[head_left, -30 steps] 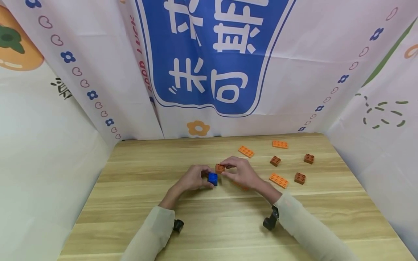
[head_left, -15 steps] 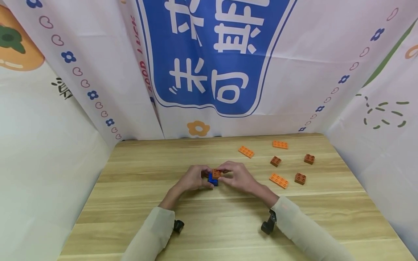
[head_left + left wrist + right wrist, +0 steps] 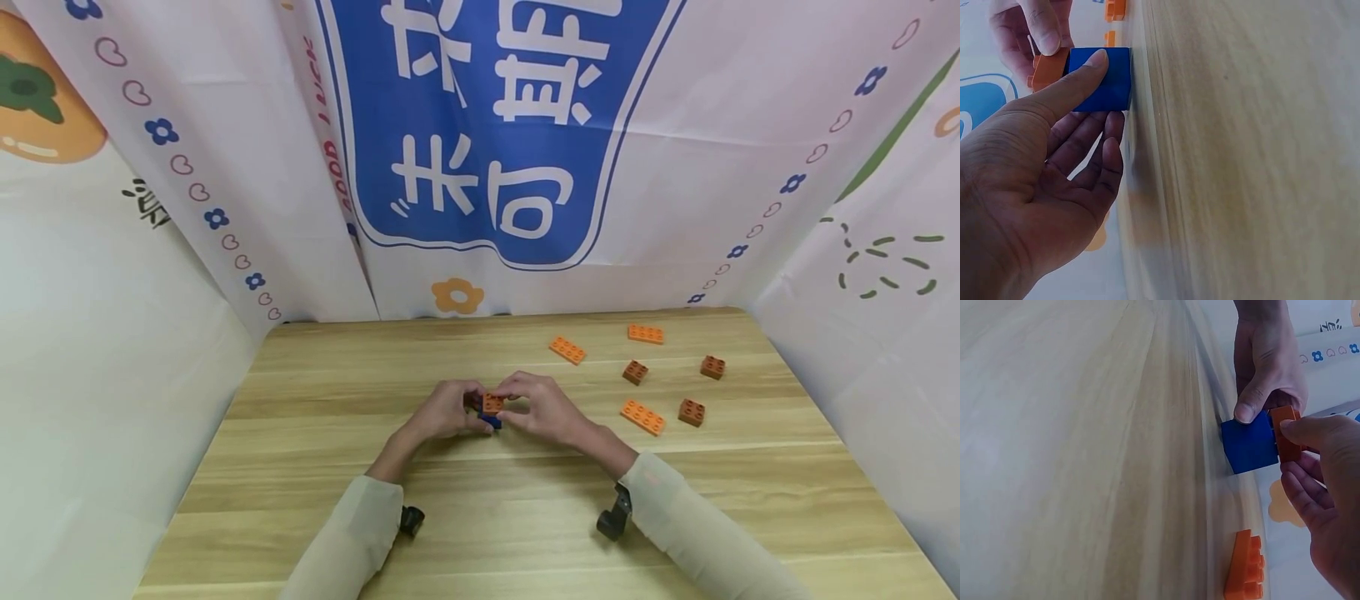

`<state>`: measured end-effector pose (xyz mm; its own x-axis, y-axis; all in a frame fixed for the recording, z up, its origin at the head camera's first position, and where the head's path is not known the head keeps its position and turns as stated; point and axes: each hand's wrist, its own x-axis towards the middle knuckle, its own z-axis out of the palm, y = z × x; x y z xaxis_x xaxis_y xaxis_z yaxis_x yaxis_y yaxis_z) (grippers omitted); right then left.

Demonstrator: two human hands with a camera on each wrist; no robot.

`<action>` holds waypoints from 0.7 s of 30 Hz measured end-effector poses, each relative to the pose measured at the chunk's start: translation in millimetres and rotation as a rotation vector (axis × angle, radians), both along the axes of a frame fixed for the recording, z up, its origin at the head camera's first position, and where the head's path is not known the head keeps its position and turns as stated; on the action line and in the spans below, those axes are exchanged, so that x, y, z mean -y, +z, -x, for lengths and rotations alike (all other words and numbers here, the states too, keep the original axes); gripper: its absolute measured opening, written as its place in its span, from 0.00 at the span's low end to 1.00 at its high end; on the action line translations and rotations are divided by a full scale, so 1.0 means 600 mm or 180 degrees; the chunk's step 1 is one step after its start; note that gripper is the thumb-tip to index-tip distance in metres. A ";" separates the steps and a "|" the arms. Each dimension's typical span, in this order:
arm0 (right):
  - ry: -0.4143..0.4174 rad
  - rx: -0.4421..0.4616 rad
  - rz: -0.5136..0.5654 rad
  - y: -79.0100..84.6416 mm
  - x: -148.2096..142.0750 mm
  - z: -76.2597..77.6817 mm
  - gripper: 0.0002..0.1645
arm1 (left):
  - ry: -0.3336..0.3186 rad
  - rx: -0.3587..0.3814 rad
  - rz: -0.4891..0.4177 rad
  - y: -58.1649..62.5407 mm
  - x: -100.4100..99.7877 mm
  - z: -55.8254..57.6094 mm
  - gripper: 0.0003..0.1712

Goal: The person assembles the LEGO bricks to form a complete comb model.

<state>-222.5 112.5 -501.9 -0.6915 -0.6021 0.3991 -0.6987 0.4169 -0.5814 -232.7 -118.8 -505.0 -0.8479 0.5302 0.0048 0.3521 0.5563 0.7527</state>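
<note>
My left hand (image 3: 450, 410) grips a blue block (image 3: 1107, 81) low over the table, its thumb lying along one side. With thumb and fingers my right hand (image 3: 543, 408) pinches a reddish-brown four-stud brick (image 3: 492, 403). That brick sits over the top of the blue block, covering most of it in the head view. From the right wrist, the brick's underside lines up against the blue block's stud side, a thin dark seam between them. Fingers of both hands nearly meet around the two pieces.
To the right lie three flat orange eight-stud plates, one nearest (image 3: 642, 417), one at the back (image 3: 646, 334) and one further left (image 3: 567, 350). Three brown bricks lie among them: one (image 3: 635, 372), another (image 3: 712, 367) and a third (image 3: 692, 412). A printed cloth (image 3: 660, 217) hangs behind the table.
My right hand has carried the brown brick left and slightly toward me, from beside the blue block to on top of it. The left hand has stayed in place holding the block.
</note>
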 end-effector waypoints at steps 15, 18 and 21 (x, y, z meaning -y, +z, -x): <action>-0.0069 0.0007 -0.0162 0.010 0.004 0.001 0.17 | -0.0019 0.0032 -0.0034 -0.002 0.001 0.002 0.20; -0.0081 0.0002 -0.0210 0.013 0.005 0.001 0.17 | -0.0029 0.0037 -0.0029 -0.001 0.003 0.002 0.20; -0.0094 0.0025 -0.0261 0.018 0.006 0.001 0.17 | -0.0053 -0.0003 -0.0003 -0.001 0.003 0.002 0.21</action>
<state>-223.3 109.1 -491.2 -0.7125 -0.6118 0.3437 -0.6808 0.4838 -0.5500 -233.9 -120.7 -505.3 -0.8389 0.5443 0.0061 0.3620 0.5495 0.7530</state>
